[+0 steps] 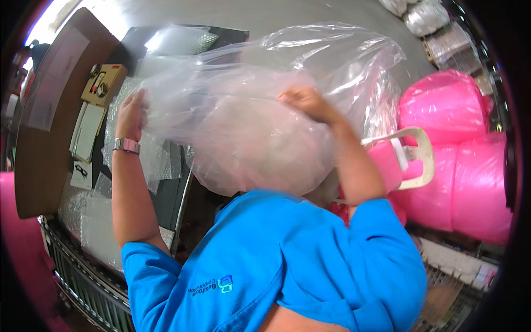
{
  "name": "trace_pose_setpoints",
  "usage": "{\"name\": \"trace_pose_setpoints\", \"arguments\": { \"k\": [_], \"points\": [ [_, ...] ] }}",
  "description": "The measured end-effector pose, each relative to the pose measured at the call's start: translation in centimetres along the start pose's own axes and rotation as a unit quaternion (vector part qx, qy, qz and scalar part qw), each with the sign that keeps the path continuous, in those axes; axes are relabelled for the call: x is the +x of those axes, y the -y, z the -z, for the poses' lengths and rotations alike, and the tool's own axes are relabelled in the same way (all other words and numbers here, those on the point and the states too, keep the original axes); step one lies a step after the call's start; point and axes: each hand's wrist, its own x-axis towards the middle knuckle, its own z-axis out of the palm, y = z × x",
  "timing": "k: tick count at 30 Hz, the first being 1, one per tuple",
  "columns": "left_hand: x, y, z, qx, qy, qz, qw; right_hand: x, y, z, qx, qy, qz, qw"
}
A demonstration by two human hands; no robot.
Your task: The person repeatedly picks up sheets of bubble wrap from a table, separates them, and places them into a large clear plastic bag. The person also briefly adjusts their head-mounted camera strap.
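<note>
Bright blue short-sleeved shirt point(276, 260), worn by the person, fills the lower middle; beyond it, a large, clear, crumpled plastic film point(249, 133) spreads between both arms, in front of the torso, overlapping the right side of a dark surface point(235, 37); the right hand point(307, 103) is clamped on the film, fingers curled in; the left hand point(133, 113), above a silver wristwatch point(127, 145), meets the film's left side, its fingers too blurred to tell whether they grip.

Sheets of bubble wrap point(182, 40) lie on the surface; left of them are a small cardboard box point(103, 84), papers point(88, 133) and a tall brown panel point(55, 116); at right, a pale plastic frame point(426, 160) stands before big pink wrapped rolls point(442, 108), partly behind the right forearm.

Whatever lies under the film is hazy; the film's far folds blur into glare; wrapped bundles point(426, 19) at upper right are cut off by the dark lens rim.
</note>
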Motion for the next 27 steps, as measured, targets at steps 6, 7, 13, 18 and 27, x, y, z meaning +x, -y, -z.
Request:
{"name": "trace_pose_setpoints", "arguments": {
  "k": [6,7,13,18,27],
  "points": [
    [0.8,4.3,-1.0,-0.021,-0.098,-0.021,0.995,-4.0,-13.2,-13.8,-0.102,0.114,-0.334,0.93],
    [1.2,7.1,-2.5,-0.061,-0.11,-0.025,0.992,-6.1,-13.9,-14.3,-0.103,0.21,-0.345,0.909],
    [0.2,9.5,-3.8,0.233,-0.268,-0.05,0.933,-9.9,-10.5,-9.7,-0.134,0.564,-0.417,0.7],
    [-5.2,9.4,-8.7,0.466,-0.134,-0.448,0.751,2.8,-6.1,-7.3,0.019,0.195,-0.121,0.973],
    [-3.3,29.4,-12.0,0.752,0.236,-0.136,0.601,15.8,0.4,6.6,-0.123,0.058,-0.229,0.964]
  ]
}}
